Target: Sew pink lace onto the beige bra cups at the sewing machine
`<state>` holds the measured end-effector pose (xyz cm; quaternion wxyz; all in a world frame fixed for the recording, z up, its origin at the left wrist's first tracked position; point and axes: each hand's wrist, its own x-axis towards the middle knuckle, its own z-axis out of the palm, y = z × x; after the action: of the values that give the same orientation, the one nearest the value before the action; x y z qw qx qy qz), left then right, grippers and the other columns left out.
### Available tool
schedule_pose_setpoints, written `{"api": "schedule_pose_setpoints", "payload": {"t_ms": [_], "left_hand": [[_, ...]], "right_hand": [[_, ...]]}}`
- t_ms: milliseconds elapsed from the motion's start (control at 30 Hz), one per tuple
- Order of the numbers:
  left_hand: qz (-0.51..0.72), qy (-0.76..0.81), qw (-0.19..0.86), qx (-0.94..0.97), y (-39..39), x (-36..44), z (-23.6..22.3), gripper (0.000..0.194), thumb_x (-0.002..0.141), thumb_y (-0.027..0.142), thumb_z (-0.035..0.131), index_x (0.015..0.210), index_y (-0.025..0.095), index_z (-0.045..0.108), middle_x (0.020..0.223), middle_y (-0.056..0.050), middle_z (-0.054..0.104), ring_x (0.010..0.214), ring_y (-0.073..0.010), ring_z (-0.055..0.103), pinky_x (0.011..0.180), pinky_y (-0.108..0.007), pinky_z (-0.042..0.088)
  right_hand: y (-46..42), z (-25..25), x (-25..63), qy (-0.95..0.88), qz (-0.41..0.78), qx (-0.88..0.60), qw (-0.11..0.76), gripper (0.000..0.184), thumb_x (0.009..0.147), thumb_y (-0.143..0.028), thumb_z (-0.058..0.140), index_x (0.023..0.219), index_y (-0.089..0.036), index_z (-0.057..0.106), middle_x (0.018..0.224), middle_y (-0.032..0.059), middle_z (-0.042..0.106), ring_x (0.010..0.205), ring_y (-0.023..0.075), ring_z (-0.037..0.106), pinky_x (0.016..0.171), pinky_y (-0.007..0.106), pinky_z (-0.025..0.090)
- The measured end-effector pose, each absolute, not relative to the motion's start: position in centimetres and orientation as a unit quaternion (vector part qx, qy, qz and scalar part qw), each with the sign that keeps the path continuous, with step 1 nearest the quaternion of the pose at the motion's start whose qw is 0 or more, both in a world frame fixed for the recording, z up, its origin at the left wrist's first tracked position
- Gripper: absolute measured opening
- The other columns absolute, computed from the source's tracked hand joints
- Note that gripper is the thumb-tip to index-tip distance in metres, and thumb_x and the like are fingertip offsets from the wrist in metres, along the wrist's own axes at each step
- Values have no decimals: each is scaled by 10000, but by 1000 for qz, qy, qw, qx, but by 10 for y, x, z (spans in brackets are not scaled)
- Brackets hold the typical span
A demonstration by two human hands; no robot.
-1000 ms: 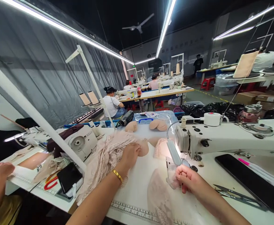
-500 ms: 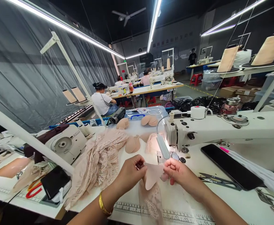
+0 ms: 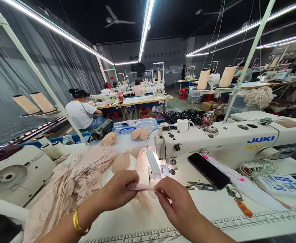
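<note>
My left hand (image 3: 114, 190), with a gold bangle at the wrist, pinches one end of a thin beige fabric piece (image 3: 141, 187). The other end sits between the thumb and fingers of my right hand (image 3: 180, 204). Seen nearly edge-on, the piece is stretched between both hands above the table, in front of the sewing machine's needle area. Beneath it hangs or lies a blurred beige strip (image 3: 142, 202); I cannot tell whether they are joined. Beige rounded pads (image 3: 121, 162) lie just beyond my left hand. More pale pink fabric (image 3: 144, 157) is under the lit lamp (image 3: 153, 162).
The white sewing machine (image 3: 221, 143) spans the right. A black phone (image 3: 208, 170), thread snips (image 3: 201, 186) and a keyring with an orange tassel (image 3: 244, 207) lie nearby. Crumpled lace fabric (image 3: 74, 177) covers the left. A printed ruler (image 3: 229, 221) runs along the front edge.
The view has swung right. The beige piece, earlier facing me with its pointed end down, is now turned edge-on, with both hands still gripping it and my right hand turned palm-down.
</note>
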<state>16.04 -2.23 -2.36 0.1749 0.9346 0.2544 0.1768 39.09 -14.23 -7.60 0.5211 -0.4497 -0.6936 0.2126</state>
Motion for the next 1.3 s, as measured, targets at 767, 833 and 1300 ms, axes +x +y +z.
{"api": "schedule_pose_setpoints", "payload": {"t_ms": [767, 833, 1300], "left_hand": [[141, 128, -27, 981, -14, 224, -109, 241, 943, 98, 581, 740, 208, 510, 823, -49, 612, 736, -193, 521, 653, -352, 383], [153, 117, -30, 981, -15, 222, -111, 236, 947, 97, 574, 747, 207, 515, 824, -43, 609, 735, -188, 507, 674, -354, 402], [184, 118, -23, 976, -14, 223, -119, 169, 966, 140, 575, 804, 181, 591, 834, -29, 617, 730, -176, 490, 693, -336, 427]], "right_hand": [[-95, -128, 473, -865, 87, -444, 217, 476, 1053, -85, 401, 1293, -325, 735, 1121, 77, 757, 1027, 255, 679, 748, 339, 547], [-97, -128, 476, -862, 87, -454, 209, 460, 1056, -100, 396, 1239, -327, 752, 993, 73, 714, 897, 231, 643, 664, 302, 494], [-100, -115, 481, -879, 86, -420, 209, 352, 1077, -118, 410, 1139, -288, 712, 912, 28, 647, 774, 198, 569, 655, 302, 426]]}}
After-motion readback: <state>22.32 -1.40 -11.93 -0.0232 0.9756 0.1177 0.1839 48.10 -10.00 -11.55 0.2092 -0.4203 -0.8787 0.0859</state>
